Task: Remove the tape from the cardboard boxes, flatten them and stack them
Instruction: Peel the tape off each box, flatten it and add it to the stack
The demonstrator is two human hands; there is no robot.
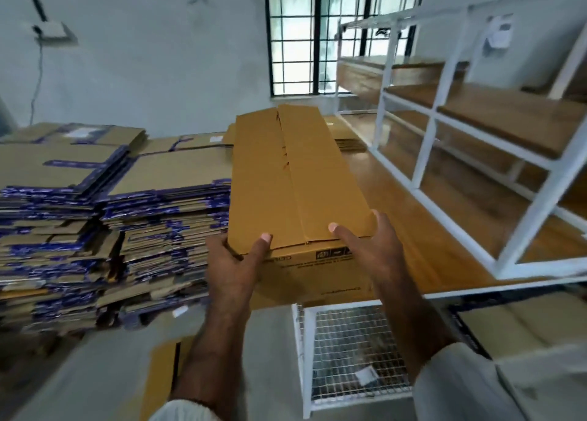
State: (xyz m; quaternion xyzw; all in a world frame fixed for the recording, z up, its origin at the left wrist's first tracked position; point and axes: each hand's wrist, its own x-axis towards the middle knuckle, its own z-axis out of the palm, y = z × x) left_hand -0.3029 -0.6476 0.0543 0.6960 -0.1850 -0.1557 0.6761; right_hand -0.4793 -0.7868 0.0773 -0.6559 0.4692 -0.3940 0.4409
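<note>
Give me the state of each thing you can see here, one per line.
Box: still assembled, top flaps closed, seam showing no clear tape, held at its near end by both hands.
Left hand: grips the box's near left corner, thumb on top.
Right hand: grips the near right corner, thumb on top.
Stacks: flattened boxes piled high, blue tape on many edges.
Rack: white frame, wooden shelves, standing on the table.

Two bare forearms in view. Left hand [233,261] and right hand [370,246]: no gloves, rings or watch seen. Short nails. Light grey-white sleeves [457,385] pushed up both arms, loose fabric, plain.
</note>
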